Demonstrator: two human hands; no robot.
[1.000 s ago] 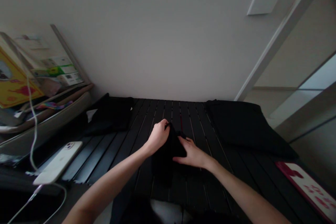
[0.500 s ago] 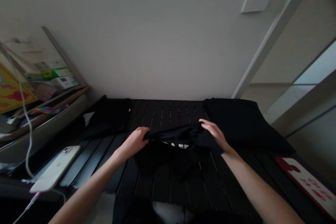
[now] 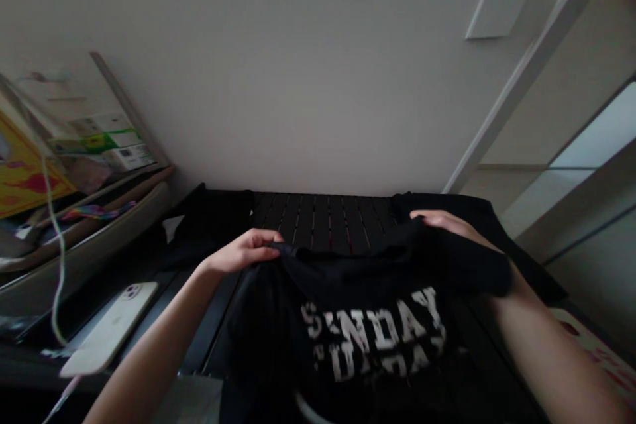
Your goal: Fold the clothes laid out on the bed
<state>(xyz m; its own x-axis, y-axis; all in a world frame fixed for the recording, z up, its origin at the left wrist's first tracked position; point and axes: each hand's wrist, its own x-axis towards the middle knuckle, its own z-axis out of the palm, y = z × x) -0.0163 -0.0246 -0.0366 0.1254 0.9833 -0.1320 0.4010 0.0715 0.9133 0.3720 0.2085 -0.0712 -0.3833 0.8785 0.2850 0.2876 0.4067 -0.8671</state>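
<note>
A black T-shirt (image 3: 348,278) with white block letters across its front hangs between my two hands over the dark slatted surface. My left hand (image 3: 246,250) pinches its upper edge at the left shoulder. At the other shoulder my right hand (image 3: 447,222) grips the cloth, with a sleeve draped over that forearm. The fabric sags between the hands and its lower part drops toward me, slightly blurred. Parts of the lettering are lost in folds.
Dark folded cloth (image 3: 213,218) lies at the back left, and more dark cloth (image 3: 462,205) at the back right. A white phone (image 3: 112,328) with a cable rests at the left. A red-and-white box (image 3: 591,344) is at the right. Behind the slats (image 3: 322,212) rises a wall.
My hands have moved farther apart, the right one upward and rightward. The shirt, bunched before, now hangs opened out with its lettering showing.
</note>
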